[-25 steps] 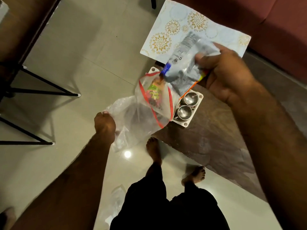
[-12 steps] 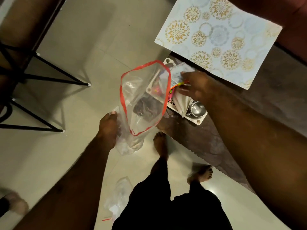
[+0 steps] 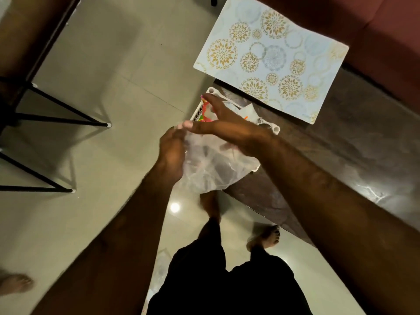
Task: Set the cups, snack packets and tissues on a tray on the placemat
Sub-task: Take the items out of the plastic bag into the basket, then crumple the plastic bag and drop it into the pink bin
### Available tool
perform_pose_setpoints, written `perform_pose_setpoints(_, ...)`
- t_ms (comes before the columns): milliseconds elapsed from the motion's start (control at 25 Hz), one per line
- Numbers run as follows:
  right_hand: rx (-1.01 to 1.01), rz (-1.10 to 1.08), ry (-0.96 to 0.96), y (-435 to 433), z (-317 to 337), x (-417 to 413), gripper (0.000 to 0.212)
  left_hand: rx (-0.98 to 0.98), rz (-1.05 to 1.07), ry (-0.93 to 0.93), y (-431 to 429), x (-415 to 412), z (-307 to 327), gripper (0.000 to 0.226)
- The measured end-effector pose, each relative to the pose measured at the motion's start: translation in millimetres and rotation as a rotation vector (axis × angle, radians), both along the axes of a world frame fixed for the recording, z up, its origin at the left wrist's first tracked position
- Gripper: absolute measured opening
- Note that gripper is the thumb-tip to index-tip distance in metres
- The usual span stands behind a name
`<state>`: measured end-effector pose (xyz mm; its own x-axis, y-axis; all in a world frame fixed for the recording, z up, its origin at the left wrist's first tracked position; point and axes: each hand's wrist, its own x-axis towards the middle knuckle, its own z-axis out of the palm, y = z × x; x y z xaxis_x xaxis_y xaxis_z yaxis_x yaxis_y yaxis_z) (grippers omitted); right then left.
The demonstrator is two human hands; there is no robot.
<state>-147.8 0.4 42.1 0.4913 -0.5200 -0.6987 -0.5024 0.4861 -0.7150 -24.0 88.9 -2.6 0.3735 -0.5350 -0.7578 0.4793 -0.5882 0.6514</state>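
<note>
Both hands are up close together over the near left corner of the dark tabletop (image 3: 329,155), w/ a see-through plastic bag (image 3: 211,171) squashed between them.

The left hand (image 3: 171,153) has its fingers curled shut on the left side of the bag. The right hand (image 3: 227,130) is flat and open, fingers spread, palm pressing down on top of the bag; it's not wrapped round anything I can see. The bag hangs a bit past the tabletop edge, over the floor (image 3: 118,98).

The white tray (image 3: 210,90) sits on the tabletop at that same left corner, mostly hidden under the hands and bag. Only its far corner and a bit of its right rim show. In it I can see something red and green, prob. a snack packet (image 3: 205,114), some white crumpled stuff that may be tissues (image 3: 248,112), and a shiny bit of a metal cup (image 3: 263,125). Can't tell more, too covered.

The placemat (image 3: 270,57), pale blue w/ gold flower circles, lies on the far left part of the tabletop, one corner sticking out past the edge. The tray is just beside it, on the near side, not on it.

Black table legs (image 3: 56,114) stand on the floor far to the left. The person's bare feet (image 3: 264,237) are on the floor by the near edge.
</note>
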Motion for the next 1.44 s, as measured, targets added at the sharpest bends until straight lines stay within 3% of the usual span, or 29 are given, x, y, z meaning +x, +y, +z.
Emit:
perform_pose_setpoints(160,0.038,-0.072,-0.108,5.6,-4.0,0.9,0.090,-0.060,0.059,0.376,-34.0,-14.6,26.8,0.055)
perform_pose_setpoints(240,-0.096,-0.136,-0.108,3.0,-2.0,-6.4,0.073,-0.100,0.113,0.481,-38.9,-14.2,35.1,0.052)
perform_pose_setpoints(280,-0.187,-0.189,-0.069,1.4,-0.8,-9.7,0.059,-0.136,0.076,0.403,-40.4,-16.7,39.4,0.044)
perform_pose_setpoints(400,-0.353,-0.372,0.049,-0.3,9.4,-10.5,0.019,-0.213,-0.226,-0.309,-40.8,-34.4,54.7,0.024)
perform_pose_setpoints(480,-0.422,-0.472,0.090,-0.3,21.0,-6.2,0.022,-0.204,-0.236,-0.643,-37.9,-44.0,65.2,0.028)
perform_pose_setpoints(520,-0.443,-0.532,0.120,-2.8,25.7,-4.3,0.028,-0.176,-0.180,-0.666,-37.0,-43.9,69.1,0.034)
perform_pose_setpoints(560,-0.442,-0.615,0.139,-6.1,30.3,-5.6,0.032,-0.188,-0.141,-0.516,-36.5,-43.0,73.7,0.038)
perform_pose_setpoints(640,-0.384,-0.803,0.104,-10.0,42.0,-10.8,0.037,-0.310,-0.113,0.072,-34.1,-49.0,85.5,0.045)
perform_pose_setpoints(720,-0.377,-0.954,0.099,-6.3,55.5,-15.2,0.037,-0.350,-0.104,0.356,-33.5,-62.7,92.3,0.051)
perform_pose_setpoints(840,-0.438,-0.921,0.096,14.0,78.0,-21.5,0.021,-0.295,-0.054,0.203,-43.9,-86.3,110.9,0.039)
perform_pose_setpoints(960,-0.563,-0.633,0.125,34.3,100.0,-42.1,0.043,-0.220,-0.040,0.081,-54.5,-99.5,124.5,0.026)
perform_pose_setpoints(1120,-0.745,-0.433,0.225,57.4,114.4,-74.2,0.045,-0.162,-0.041,0.350,-51.3,-121.1,143.1,0.020)
perform_pose_setpoints(1280,-0.949,-0.545,0.273,76.2,127.3,-100.9,0.031,-0.341,-0.075,0.612,-23.3,-164.0,164.0,0.030)
perform_pose_setpoints(1440,-1.121,-0.637,0.289,85.2,142.9,-150.4,0.037,-0.275,-0.174,0.709,-17.2,-212.4,183.6,0.023)
